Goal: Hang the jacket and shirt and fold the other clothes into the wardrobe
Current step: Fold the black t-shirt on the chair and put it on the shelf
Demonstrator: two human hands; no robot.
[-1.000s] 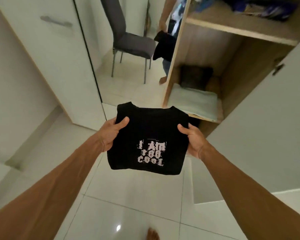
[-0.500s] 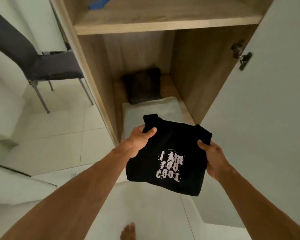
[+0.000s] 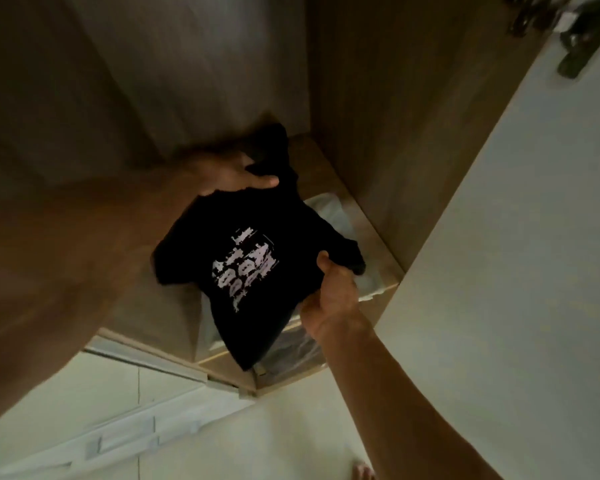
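Now in wardrobe [image 3: 378,98]: T-shirt [image 3: 291,220] tight in left hand [image 3: 229,171], right hand [image 3: 333,292], over pale cloth [image 3: 329,209].

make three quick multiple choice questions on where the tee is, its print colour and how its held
1. Where is the black t-shirt? A on the floor; B over a pale folded cloth in the wardrobe; C on a hanger.
2. Its print colour? A red; B green; C whitish.
3. Its state? A gripped by left hand and right hand; B lying released; C held by one hand.
Answers: B, the cloth shows beneath it; C, pale letters on black; A, thumbs clamp both edges.
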